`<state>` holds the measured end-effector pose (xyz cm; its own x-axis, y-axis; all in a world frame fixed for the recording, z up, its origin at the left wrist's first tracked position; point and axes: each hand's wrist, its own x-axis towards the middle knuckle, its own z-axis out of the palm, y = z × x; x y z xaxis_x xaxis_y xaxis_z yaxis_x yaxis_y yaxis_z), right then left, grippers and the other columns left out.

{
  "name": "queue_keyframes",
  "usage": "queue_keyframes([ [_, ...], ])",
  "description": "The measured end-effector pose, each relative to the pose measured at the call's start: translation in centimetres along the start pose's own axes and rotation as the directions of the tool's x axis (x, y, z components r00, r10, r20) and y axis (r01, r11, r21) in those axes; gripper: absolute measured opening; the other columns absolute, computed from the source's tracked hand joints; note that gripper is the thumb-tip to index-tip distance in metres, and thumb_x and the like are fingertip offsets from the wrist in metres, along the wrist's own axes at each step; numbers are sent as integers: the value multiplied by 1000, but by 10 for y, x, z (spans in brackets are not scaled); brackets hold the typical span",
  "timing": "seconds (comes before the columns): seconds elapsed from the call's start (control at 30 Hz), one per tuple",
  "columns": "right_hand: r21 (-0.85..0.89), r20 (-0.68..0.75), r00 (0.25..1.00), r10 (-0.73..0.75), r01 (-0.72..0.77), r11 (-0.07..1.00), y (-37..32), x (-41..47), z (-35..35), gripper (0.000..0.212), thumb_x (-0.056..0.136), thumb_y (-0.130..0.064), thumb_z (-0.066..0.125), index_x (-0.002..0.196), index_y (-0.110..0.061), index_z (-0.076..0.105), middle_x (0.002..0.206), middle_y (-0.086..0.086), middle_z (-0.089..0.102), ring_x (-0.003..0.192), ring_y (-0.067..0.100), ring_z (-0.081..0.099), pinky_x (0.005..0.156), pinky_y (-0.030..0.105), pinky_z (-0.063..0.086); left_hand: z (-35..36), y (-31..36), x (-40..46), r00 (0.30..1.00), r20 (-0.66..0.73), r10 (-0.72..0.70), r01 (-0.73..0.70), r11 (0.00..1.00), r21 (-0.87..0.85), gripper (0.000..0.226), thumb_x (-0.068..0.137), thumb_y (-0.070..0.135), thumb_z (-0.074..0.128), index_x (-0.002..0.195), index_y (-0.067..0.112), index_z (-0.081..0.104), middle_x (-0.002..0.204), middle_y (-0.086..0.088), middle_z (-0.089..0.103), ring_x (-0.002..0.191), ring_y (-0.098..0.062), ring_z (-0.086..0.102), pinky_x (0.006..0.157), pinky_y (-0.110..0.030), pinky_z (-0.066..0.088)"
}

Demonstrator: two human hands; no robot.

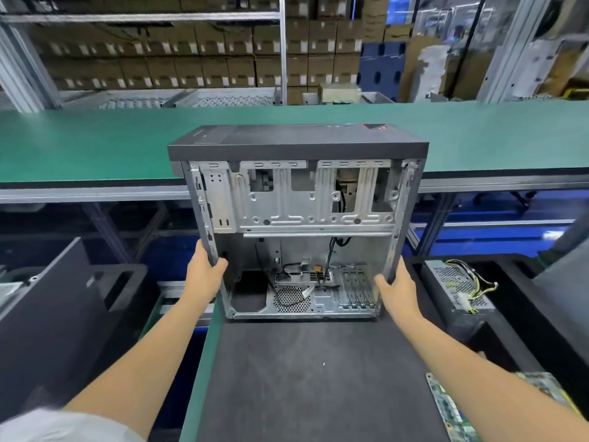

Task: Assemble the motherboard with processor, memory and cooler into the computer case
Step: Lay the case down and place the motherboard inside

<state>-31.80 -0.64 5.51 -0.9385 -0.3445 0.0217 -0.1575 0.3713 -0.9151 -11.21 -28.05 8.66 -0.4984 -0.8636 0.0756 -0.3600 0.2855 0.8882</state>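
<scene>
A motherboard is lying at the counter's near right corner, not yet installed. Left hand and right hand are each grasping a side wall of the case, open side facing the camera. Its bay is holding only loose cables; all fitting remains.

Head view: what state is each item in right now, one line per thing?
Grey metal computer case with black front panel: side open, no motherboard inside, held up at the far end of the black mat.
Left hand: grips the case's left edge.
Right hand: holds the case's right edge.
Green circuit board: lying on the mat's right edge, not installed.
Perforated metal power supply: outside the case, wires loose.
</scene>
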Motion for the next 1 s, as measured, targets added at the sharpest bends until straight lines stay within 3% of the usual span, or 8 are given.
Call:
queue_keyframes([
  [0.13, -5, 11, 999, -42, 42, 999, 2, 0, -4, 61, 89, -2, 55, 144, -21, 33, 111, 1, 64, 89, 18, 60, 76, 25, 44, -3, 3, -7, 999, -24, -24, 25, 999, 40, 23, 89, -1, 52, 106, 12, 43, 86, -9, 51, 76, -21, 49, 63, -24, 45],
  [0.3, 6, -6, 997, -78, 78, 997, 0, -18, -13, 56, 87, 1, 56, 137, -19, 41, 107, 0, 64, 82, 8, 59, 71, 23, 44, -13, 19, -27, 999, -37, -6, 9, 997, 77, 24, 90, 0, 51, 105, 11, 37, 79, -4, 46, 69, -19, 45, 58, -29, 44],
  [0.43, -12, 2, 993, -119, 119, 993, -10, -48, -35, 53, 86, 4, 55, 133, -17, 44, 103, -7, 62, 76, -7, 56, 54, 5, 41, -31, 32, -58, 998, -53, 15, -11, 997, 73, 25, 90, -1, 52, 111, 6, 39, 82, -5, 47, 73, -19, 46, 59, -25, 42],
  [0.5, -28, 2, 993, -115, 115, 993, -12, -64, -43, 51, 85, 5, 54, 132, -14, 46, 102, -5, 61, 77, -3, 56, 54, 5, 39, -36, 35, -70, 997, -61, 37, -32, 995, 92, 25, 90, -1, 51, 112, 4, 41, 79, -3, 45, 71, -19, 44, 56, -23, 39],
  [0.63, -65, -42, 992, -121, 118, 991, -13, -117, -60, 45, 84, 5, 54, 126, -11, 50, 100, 2, 61, 86, 18, 55, 72, 25, 40, -55, 38, -112, 997, -48, 55, -49, 992, 116, 23, 89, -1, 49, 111, 1, 43, 79, -7, 45, 68, -18, 41, 53, -26, 36],
  [0.77, -100, -54, 995, -85, 80, 992, -10, -153, -77, 37, 83, 2, 54, 113, -21, 51, 79, -8, 57, 67, 9, 53, 52, 24, 37, -68, 38, -147, 998, -41, 57, -53, 995, 90, 16, 86, -2, 50, 102, 1, 46, 88, -13, 49, 73, -22, 42, 57, -29, 38],
  [0.9, -143, -88, 993, -75, 62, 988, -10, -167, -93, 21, 80, -1, 56, 90, -19, 58, 67, -8, 56, 57, 9, 49, 45, 23, 32, -74, 44, -163, 997, -73, 38, -32, 996, 82, 10, 84, 3, 55, 85, 6, 45, 87, -12, 51, 77, -25, 44, 60, -32, 38],
  [1.0, -201, -91, 994, -59, 40, 979, -10, -166, -100, 22, 81, -7, 59, 68, -24, 53, 58, -6, 50, 51, 10, 44, 42, 24, 28, -72, 49, -158, 997, -71, -3, 11, 994, 109, 15, 82, 8, 60, 92, 0, 56, 90, -13, 58, 80, -28, 54, 61, -31, 42],
])
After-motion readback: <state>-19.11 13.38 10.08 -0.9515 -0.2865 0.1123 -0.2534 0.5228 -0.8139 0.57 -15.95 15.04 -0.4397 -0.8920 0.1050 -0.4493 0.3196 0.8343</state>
